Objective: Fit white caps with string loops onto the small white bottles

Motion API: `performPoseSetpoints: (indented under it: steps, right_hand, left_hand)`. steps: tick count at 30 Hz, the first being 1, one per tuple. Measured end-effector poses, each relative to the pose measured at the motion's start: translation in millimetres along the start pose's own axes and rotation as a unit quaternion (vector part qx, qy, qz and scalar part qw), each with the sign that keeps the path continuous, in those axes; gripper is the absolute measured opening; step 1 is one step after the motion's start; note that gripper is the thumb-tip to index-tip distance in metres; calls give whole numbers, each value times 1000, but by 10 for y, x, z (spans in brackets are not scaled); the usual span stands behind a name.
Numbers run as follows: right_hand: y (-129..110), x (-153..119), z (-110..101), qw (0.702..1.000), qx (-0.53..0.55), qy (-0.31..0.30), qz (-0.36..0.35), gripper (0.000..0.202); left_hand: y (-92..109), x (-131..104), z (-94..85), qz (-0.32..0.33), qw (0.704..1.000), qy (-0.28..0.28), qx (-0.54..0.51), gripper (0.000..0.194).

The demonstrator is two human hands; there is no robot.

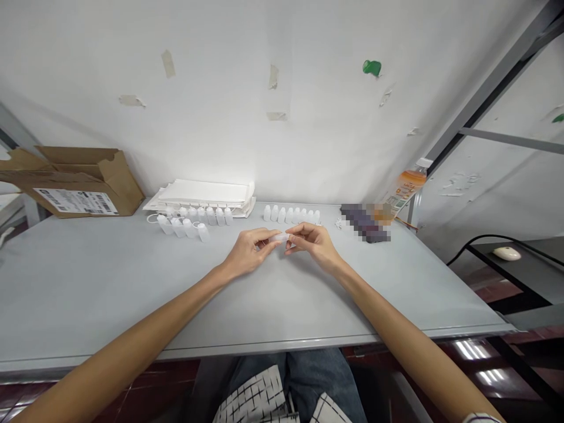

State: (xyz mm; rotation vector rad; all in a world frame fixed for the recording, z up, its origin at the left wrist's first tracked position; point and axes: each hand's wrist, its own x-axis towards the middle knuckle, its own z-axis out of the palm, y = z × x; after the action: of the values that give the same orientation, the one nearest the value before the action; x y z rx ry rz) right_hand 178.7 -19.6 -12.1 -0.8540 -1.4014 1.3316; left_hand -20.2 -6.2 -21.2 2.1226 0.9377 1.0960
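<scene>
A: Call the clear piece (281,237) the dial's centre, twelve towards the wall (220,141). What's furthest left on the bench (132,288)?
B: A box (74,177), flaps open, between nine and ten.
A: And next?
B: Around nine, a cluster of bottles (188,228), some with looped caps. Behind them, at ten, a stack of paper (202,192).
A: The left hand (247,252)?
B: Between eight and nine, its fingers pinching the piece's left end. The piece is up off the bench, mostly hidden, so I can't tell its full shape.
A: Beyond it?
B: A row of bottles (289,215), from eleven round to two, standing upright.
A: The right hand (315,242)?
B: At three, thumb and fingertips pinching the right end.
A: Further right?
B: White bits (339,223) just beside a pixelated dark thing (363,222), towards three. Behind that, a drink (408,188), tilted, past two. Off the bench, just after three, a mouse (506,253).
</scene>
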Motion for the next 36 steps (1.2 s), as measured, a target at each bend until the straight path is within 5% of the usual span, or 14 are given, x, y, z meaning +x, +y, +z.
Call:
performPoseSetpoints:
  steps: [5,15,36]
  right_hand:
    - [-16,12,-2,1000,-4,10,27,31]
    - [-60,31,-37,1000,-5,6,13,33]
    - [-34,-10,9,1000,-13,-26,5,30]
  left_hand:
    - [-24,-13,27,61,997,5,37,31]
    - [17,28,5,50,997,62,12,33]
    - [-24,8,10,59,997,48,-13,27]
